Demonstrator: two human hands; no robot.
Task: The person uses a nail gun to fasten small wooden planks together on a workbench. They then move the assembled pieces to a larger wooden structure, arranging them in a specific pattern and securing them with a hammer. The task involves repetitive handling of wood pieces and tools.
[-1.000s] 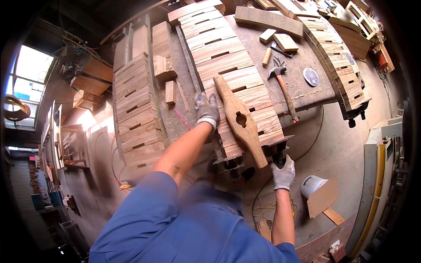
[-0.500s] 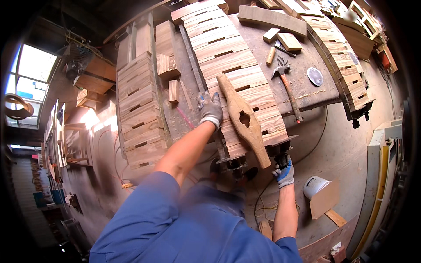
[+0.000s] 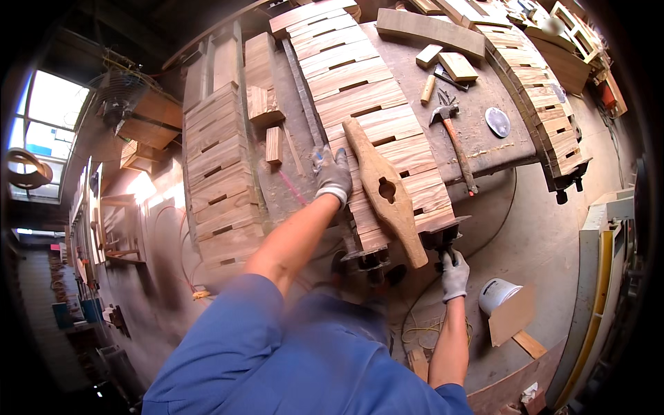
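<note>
A row of slotted wooden pieces (image 3: 360, 97) lies pressed side by side in long metal bar clamps. My left hand (image 3: 333, 176), in a grey work glove, rests on the row's left edge beside the clamp bar (image 3: 302, 86), fingers extended. My right hand (image 3: 454, 277), gloved too, is closed around the handle at the near end of the right clamp (image 3: 443, 235); its fingertips are partly hidden. On top of the row lies a wooden tool (image 3: 377, 181), long and tapered at both ends, with a notched hole in its middle.
Similar clamped rows stand to the left (image 3: 220, 173) and right (image 3: 539, 90). On the bench between lie a claw hammer (image 3: 453, 142), nails, wood blocks (image 3: 456, 67) and a round metal disc (image 3: 496, 122). A white bucket (image 3: 498, 294) and hoses are on the floor.
My right hand has turned over at the clamp handle: the glove's blue side showed before, its grey back shows now. My left hand has stayed nearly still.
</note>
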